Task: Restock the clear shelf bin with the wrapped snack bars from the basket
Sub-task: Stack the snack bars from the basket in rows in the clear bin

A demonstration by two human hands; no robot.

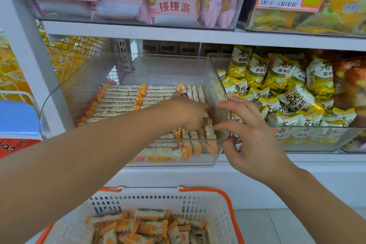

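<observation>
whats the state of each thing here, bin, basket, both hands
clear plastic shelf bin: partly filled with orange-ended wrapped snack bars
white basket with orange rim: holds loose bars
left hand: inside bin, on upright bars
right hand: fingers spread at bin's right wall

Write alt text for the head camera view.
A person's left hand reaches into a clear shelf bin of wrapped snack bars, while the right hand touches the bin's right wall. Below, a white and orange basket holds more bars.
</observation>
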